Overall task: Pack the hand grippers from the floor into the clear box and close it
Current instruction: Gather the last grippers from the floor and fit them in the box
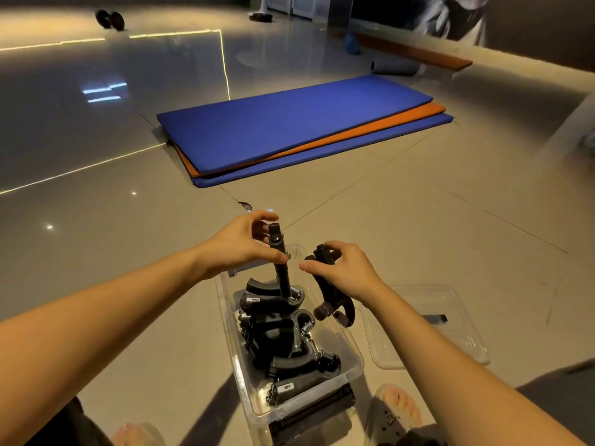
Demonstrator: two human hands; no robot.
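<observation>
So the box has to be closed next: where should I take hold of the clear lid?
Probably by its raised long rim nearest the box, from above: the lid lies flat on the floor, so only its rim offers purchase.

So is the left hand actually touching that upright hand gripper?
Touching. The head view shows the left hand pinching the upright hand gripper above the clear box.

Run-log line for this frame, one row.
phase: packing | left hand: holds gripper upright, lower end in clear box | right hand: holds second gripper over box edge | lid: off, on floor beside box
</observation>
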